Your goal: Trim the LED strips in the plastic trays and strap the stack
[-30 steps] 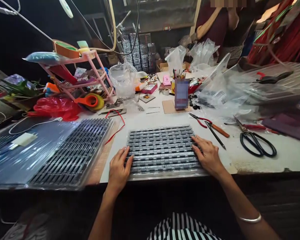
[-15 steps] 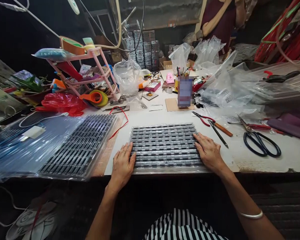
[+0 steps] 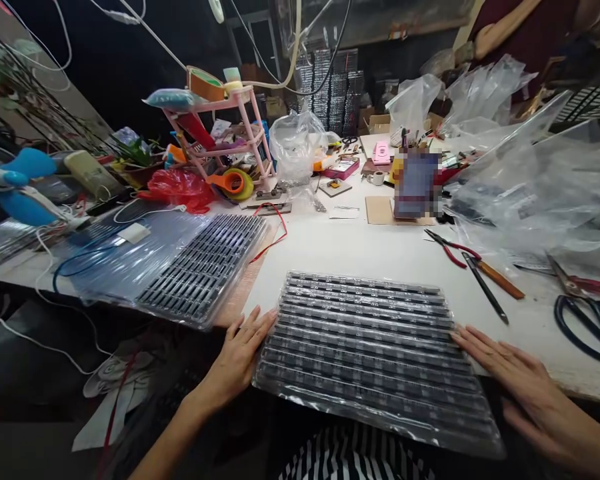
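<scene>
Over by the bench (image 3: pixel 535 313), a clear plastic tray (image 3: pixel 370 353) ribbed with dark strips juts past the front edge, above someone's striped clothing (image 3: pixel 350 453). The left hand (image 3: pixel 243 350) and right hand (image 3: pixel 525 383) clasp its opposite sides, each grip taking an edge with fingers nearly straight. Another loaded tray (image 3: pixel 205 270) lies leftward; red-handled pliers (image 3: pixel 446 243) rest beyond the right hand.

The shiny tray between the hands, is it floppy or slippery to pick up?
The tray is probably fairly stiff: it barely seems to sag where it overhangs the table. Its glossy surface may be slippery. Being flat, it likely won't roll.
</scene>
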Action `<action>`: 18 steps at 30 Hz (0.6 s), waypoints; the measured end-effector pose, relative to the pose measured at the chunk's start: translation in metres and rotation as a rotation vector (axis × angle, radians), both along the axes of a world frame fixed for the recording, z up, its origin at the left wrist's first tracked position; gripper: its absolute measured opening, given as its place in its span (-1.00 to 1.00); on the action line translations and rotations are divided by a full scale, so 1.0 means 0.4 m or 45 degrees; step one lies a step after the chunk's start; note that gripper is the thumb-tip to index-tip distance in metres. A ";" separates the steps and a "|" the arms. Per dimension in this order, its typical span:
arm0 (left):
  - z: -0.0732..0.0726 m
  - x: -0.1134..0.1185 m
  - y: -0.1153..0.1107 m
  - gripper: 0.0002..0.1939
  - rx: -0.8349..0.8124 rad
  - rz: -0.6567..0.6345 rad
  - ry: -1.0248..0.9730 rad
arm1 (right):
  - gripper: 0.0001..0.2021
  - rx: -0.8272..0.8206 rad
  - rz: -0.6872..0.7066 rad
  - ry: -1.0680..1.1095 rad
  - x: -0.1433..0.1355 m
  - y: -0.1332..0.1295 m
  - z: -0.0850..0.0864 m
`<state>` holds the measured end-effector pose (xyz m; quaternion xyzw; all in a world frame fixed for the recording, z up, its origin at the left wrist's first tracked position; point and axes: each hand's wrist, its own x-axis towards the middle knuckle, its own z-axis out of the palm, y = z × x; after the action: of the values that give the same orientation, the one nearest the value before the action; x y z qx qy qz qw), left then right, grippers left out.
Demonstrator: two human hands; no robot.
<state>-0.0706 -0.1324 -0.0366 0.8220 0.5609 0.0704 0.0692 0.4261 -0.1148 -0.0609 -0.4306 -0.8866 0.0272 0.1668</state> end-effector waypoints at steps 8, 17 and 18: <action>-0.003 0.018 0.066 -0.50 0.304 -0.101 -0.106 | -0.37 0.213 -0.042 0.116 -0.045 0.017 -0.006; 0.164 0.066 0.293 -0.44 0.633 0.507 -0.468 | -0.48 0.362 -0.665 0.471 -0.128 0.222 0.217; 0.170 0.079 0.313 -0.44 0.603 0.550 -0.463 | -0.46 0.294 -0.709 0.466 -0.145 0.239 0.224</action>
<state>-0.0392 -0.0073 0.0313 0.6521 0.6682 0.3560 -0.0409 0.3680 -0.0193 0.0285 -0.6222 -0.6877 -0.0431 0.3716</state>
